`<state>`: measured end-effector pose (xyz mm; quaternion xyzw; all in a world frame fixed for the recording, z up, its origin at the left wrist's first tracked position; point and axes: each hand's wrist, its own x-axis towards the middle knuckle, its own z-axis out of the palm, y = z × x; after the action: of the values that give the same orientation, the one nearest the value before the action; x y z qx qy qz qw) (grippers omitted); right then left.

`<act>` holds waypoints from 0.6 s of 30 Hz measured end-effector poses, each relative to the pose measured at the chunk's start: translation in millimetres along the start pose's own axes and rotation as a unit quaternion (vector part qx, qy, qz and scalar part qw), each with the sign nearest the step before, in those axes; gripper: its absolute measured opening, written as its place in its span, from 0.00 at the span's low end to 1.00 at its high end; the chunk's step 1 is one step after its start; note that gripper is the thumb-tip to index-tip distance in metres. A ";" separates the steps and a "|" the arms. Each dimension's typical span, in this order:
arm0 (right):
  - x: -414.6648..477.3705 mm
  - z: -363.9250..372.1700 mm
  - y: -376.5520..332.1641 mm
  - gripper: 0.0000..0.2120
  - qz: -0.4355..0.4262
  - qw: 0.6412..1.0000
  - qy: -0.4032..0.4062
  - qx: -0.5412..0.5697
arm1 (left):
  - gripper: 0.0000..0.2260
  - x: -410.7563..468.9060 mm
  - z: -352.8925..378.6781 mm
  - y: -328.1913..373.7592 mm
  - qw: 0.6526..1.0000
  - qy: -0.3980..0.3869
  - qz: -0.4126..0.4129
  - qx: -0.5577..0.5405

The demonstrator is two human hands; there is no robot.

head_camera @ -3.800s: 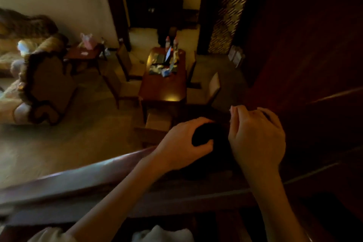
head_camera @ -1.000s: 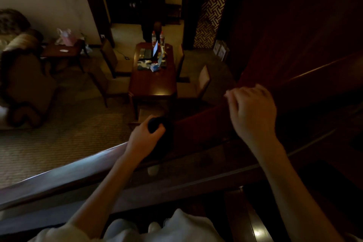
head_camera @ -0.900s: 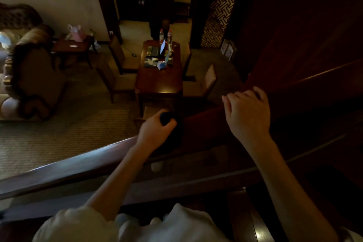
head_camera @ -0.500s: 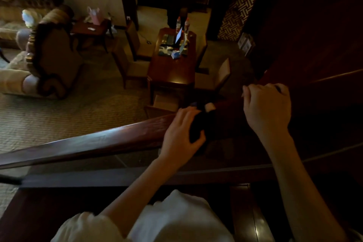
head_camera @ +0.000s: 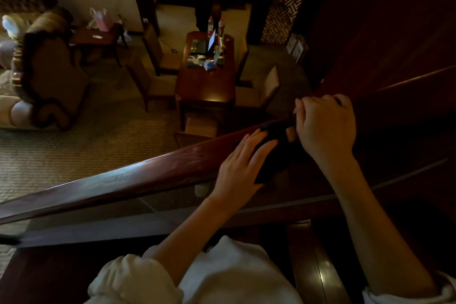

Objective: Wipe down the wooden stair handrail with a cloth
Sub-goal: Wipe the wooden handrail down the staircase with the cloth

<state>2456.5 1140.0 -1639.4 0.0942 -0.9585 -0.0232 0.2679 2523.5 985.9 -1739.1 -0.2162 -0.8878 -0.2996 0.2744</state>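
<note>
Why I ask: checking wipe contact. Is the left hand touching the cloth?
Touching: head view shows the left hand pressing flat on the cloth.

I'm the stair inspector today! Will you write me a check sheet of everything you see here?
Surface: wooden handrail, glossy, sloping up to the right.
Job's things: dark cloth draped over the handrail.
Clutter: table downstairs carries a laptop, bottles and small bits.
Grippers: left hand presses the cloth with straight fingers; right hand curls over the handrail beside the cloth.
Cables: thin cable on the floor by a chair.
Surroundings: armchair, pink bag on a side table, carpet.
</note>
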 end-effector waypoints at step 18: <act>0.0 1.6 -6.2 0.18 0.013 0.999 0.032 -0.004 | 0.24 -23.9 -4.1 -30.6 0.999 0.009 0.042 0.007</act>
<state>2456.7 1133.9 -1641.3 0.0811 -0.9505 -0.0205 0.2992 2526.2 955.7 -1763.8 -0.2491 -0.8774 -0.2836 0.2963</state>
